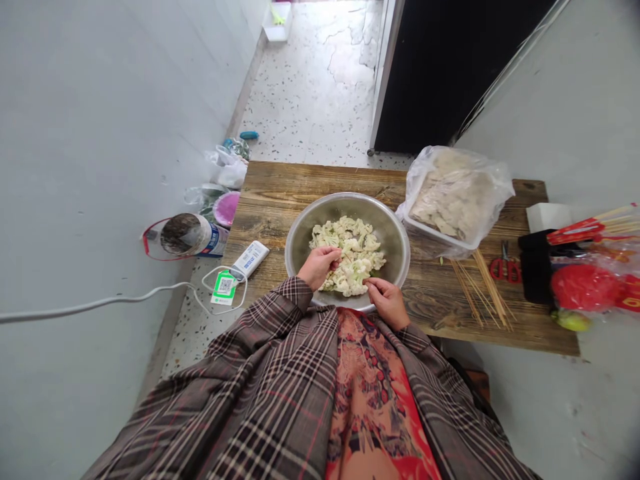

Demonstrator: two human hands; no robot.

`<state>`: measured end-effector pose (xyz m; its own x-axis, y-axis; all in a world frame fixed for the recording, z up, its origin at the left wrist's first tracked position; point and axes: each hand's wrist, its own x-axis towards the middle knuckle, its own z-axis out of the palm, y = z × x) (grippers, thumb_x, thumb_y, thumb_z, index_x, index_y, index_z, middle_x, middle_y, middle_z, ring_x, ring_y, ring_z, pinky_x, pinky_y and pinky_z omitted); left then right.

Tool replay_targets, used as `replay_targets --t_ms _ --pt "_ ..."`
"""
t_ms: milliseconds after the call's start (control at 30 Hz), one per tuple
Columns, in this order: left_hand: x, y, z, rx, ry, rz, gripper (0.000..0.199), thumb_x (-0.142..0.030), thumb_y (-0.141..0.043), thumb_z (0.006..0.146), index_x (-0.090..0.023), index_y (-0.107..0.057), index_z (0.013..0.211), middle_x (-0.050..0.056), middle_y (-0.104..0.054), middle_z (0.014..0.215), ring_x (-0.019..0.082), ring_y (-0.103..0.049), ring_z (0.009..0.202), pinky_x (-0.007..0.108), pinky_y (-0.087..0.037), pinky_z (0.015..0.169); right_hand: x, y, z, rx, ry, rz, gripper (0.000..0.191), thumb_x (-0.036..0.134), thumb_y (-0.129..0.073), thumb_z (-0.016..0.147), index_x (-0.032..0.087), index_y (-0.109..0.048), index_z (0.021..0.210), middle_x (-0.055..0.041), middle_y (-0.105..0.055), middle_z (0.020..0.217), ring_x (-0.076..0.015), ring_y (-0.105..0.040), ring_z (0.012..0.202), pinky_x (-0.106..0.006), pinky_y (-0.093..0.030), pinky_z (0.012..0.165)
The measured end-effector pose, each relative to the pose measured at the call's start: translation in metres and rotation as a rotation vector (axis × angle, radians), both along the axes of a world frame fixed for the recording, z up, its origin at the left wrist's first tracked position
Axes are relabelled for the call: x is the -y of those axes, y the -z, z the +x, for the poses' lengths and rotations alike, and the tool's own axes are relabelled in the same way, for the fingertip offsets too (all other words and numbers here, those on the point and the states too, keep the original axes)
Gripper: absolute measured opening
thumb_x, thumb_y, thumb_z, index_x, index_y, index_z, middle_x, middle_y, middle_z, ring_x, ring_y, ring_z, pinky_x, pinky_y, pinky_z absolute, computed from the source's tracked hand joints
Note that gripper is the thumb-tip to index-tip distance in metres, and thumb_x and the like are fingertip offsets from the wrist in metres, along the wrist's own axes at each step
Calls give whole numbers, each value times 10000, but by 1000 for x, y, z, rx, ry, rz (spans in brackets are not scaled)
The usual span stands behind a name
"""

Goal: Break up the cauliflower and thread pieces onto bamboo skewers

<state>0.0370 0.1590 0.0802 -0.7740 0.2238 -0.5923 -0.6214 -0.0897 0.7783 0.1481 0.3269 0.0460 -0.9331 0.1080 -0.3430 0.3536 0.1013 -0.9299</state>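
A wide metal bowl (296, 241) holds a heap of pale cauliflower florets (350, 241). Over the heap's near left part is my left hand (321, 265), its thumb and fingers pinched together against the florets. What the pinch holds is too small to make out. At the bowl's near right rim, my right hand (388, 301) is closed, thumb and index fingertips touching the edge of a cauliflower piece (353, 285). Whether a thin stick lies between its fingers does not show. Several bamboo skewers (493, 293) lie to the right on the wooden table (280, 180).
A plastic-wrapped white tub (450, 193) of pale food stands behind the skewers. Red-handled scissors (505, 267), a black holder (537, 270) and a red bag (575, 287) sit farther right. A white device (249, 260) with a cable lies left, above a bucket (193, 237) on the floor.
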Motion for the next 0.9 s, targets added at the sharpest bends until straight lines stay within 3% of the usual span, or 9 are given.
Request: replay_targets --t_ms 267,500,900 --pt "1 0 -2 38 -26 -29 159 -187 -607 685 -122 -604 831 -32 -485 539 61 -396 459 196 -254 447 -3 2 4 -1 19 -10 335 402 -554 817 129 -720 916 25 -517 523 -105 -439 468 -232 -355 482" --pt "1 2 -1 -7 31 13 224 -320 -705 678 -132 -584 694 -47 -436 497 44 -348 428 200 -246 439 -2 1 1 -4 8 10 328 406 -556 816 135 -723 897 22 -530 526 -106 -449 466 -232 -361 480" --pt "-1 2 -1 -65 -32 -68 186 -284 -699 650 -125 -619 702 -57 -421 470 49 -338 434 208 -268 456 -2 1 4 -2 11 1 343 413 -551 817 134 -723 918 19 -531 536 -104 -431 465 -231 -356 475"
